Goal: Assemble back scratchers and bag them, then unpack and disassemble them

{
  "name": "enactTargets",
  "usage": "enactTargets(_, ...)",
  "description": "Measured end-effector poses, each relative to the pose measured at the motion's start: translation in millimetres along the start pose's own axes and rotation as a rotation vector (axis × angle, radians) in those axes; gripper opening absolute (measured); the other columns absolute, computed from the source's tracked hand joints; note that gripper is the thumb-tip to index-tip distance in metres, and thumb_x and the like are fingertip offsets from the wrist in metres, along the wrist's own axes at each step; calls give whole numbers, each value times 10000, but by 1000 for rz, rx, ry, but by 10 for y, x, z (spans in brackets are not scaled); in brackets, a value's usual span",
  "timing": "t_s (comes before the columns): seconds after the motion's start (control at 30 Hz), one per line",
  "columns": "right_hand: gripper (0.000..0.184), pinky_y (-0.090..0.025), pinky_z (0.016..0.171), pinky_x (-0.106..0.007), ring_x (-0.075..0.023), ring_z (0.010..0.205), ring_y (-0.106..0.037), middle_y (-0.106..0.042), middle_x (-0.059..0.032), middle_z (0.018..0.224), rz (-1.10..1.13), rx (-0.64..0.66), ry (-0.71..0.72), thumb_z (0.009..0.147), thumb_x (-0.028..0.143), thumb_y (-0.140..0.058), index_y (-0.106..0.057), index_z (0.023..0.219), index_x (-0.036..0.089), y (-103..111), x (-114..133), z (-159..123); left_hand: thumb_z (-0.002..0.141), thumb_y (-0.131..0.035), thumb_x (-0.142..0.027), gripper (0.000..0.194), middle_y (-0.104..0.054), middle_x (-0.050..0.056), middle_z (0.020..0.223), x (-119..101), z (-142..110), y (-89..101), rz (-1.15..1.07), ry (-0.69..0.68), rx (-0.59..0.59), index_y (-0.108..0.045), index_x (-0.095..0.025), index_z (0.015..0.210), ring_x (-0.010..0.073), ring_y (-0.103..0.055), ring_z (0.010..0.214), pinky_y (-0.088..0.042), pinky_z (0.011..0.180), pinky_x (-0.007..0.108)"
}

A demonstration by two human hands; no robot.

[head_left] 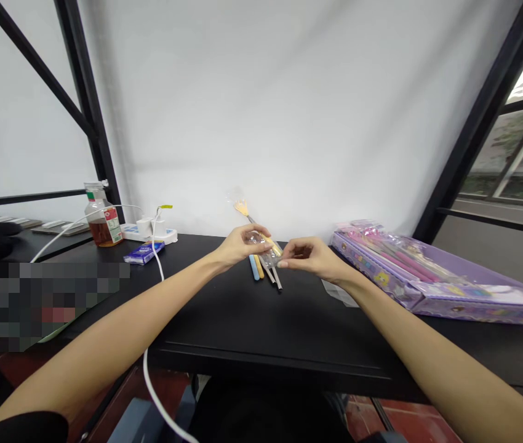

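A slim stick with a yellow top [242, 208] and a clear plastic wrapper slants up toward the wall. My left hand [243, 243] is closed around the wrapped stick's lower part, fingers bent over the crinkled clear film [268, 253]. At the wrapper's lower end, my right hand [305, 257] pinches the film between thumb and fingertips. Just below the hands, several thin sticks lie on the black table, among them a blue one [254, 268], a yellow one [259, 267] and a silvery one [277, 279]. Their upper ends are hidden behind my hands and the wrapper.
A purple open box [409, 289] with several wrapped pink sticks stands right. Flat clear plastic [339, 294] lies beside my right forearm. To the left are a bottle [104, 221], a white power strip [169, 235], a blue packet [144, 252] and a trailing white cable [157, 258].
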State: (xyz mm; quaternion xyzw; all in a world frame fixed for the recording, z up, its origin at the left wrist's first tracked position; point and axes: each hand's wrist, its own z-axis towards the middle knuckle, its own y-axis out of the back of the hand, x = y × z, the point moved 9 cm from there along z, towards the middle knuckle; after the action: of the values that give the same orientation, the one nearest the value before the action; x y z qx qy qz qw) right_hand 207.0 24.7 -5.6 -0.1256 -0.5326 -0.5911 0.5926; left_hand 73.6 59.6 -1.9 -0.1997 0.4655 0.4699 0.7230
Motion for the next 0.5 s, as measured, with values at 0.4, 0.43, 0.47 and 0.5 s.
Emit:
enactTargets(0.4, 451, -443, 529, -271, -148, 597, -572, -590, 12, 676, 62, -115, -180, 674, 538, -798, -588, 879, 195, 77, -225, 18, 768, -759, -340, 354, -677, 56, 999, -136, -52, -130, 214, -86, 96, -668, -191, 1076, 152, -639, 819, -521, 754, 271)
enactTargets(0.43, 432, -455, 547, -276, -155, 616, -593, -611, 1, 683, 73, -66, -220, 688, 524, -791, -607, 885, 186, 37, -246, 10, 775, -752, -330, 384, -676, 51, 996, -144, -57, -134, 256, -88, 100, -659, -205, 1126, 147, -634, 797, -519, 736, 263)
enactTargets(0.47, 399, -459, 565, -275, -157, 633, -604, -626, -8, 689, 72, -11, -249, 703, 504, -785, -623, 866, 179, -2, -250, 0, 795, -732, -332, 407, -674, 48, 976, -143, -58, -129, 285, -80, 97, -644, -218, 1176, 144, -631, 778, -520, 719, 257)
enactTargets(0.5, 358, -457, 578, -269, -152, 645, -604, -635, -12, 694, 65, 48, -269, 715, 477, -781, -632, 834, 173, -40, -242, -13, 825, -701, -343, 426, -671, 47, 958, -130, -54, -116, 292, -59, 90, -619, -230, 1227, 144, -631, 769, -524, 709, 255)
